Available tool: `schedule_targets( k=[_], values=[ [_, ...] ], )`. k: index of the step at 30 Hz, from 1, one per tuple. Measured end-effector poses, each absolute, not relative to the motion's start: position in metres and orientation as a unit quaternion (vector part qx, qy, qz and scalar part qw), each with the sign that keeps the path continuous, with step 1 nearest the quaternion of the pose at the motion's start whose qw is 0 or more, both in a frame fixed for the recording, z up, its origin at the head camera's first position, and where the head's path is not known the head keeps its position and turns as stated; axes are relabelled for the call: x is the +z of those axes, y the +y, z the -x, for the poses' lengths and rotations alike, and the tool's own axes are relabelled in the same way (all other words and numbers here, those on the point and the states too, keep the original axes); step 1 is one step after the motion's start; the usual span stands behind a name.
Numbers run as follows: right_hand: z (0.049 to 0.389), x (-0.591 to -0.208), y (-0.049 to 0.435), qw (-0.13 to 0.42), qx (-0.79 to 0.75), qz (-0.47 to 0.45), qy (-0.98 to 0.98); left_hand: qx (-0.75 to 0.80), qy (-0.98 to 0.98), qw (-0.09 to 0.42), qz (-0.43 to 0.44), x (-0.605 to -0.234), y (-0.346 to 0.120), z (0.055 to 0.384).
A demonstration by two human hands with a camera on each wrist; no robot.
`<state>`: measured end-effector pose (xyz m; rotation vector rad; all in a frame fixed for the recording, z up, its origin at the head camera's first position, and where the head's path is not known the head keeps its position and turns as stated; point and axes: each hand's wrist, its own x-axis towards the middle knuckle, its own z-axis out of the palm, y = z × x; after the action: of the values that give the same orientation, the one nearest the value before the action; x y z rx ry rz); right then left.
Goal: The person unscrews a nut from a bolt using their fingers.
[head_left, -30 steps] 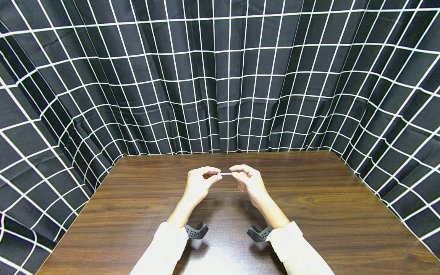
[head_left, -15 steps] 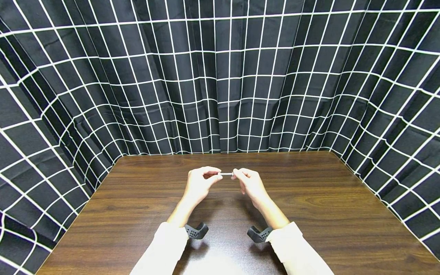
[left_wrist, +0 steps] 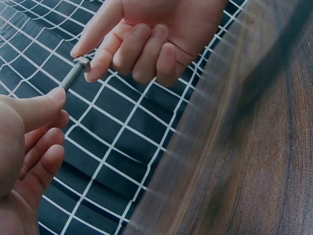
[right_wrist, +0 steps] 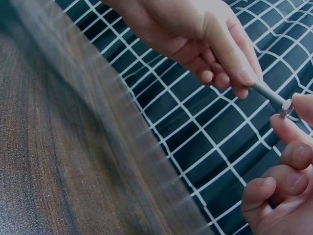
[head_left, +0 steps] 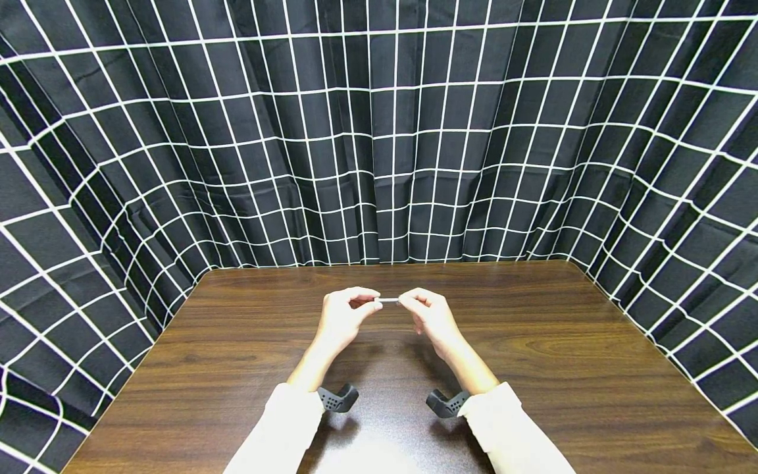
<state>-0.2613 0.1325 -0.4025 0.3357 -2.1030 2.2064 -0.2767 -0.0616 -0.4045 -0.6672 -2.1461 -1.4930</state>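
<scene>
Your left hand [head_left: 341, 317] is pinching bolt [left_wrist: 73, 77], right hand [head_left: 435, 318] pinching hex piece [left_wrist: 84, 62] already sitting at bolt's end; bolt's thread [right_wrist: 268, 92] showing bare, remaining work unclear

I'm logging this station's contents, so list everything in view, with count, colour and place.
Bolt: one, grey, held between the two hands above the table
Hexagonal piece: one, silver-grey, at the bolt's right-hand end; nut or bolt head, I cannot tell
Table: one, brown wood-grain, beneath the hands
Curtain: panel count unclear, black with white grid, behind and beside the table
Wrist devices: two, dark grey, one at each wrist
Sleeves: two, white, on the forearms
Left hand: one, bare, pinching the bolt
Right hand: one, bare, fingertips on the hexagonal piece
</scene>
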Motion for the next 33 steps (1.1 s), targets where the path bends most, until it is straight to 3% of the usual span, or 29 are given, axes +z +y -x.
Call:
schedule_targets(
  k=[33],
  values=[
    [0.2584, -0.4025, 0.133, 0.053, 0.752, -0.181, -0.632, -0.552, -0.77, 0.213, 0.238, -0.4024, -0.0625, 0.2748]
  ],
)
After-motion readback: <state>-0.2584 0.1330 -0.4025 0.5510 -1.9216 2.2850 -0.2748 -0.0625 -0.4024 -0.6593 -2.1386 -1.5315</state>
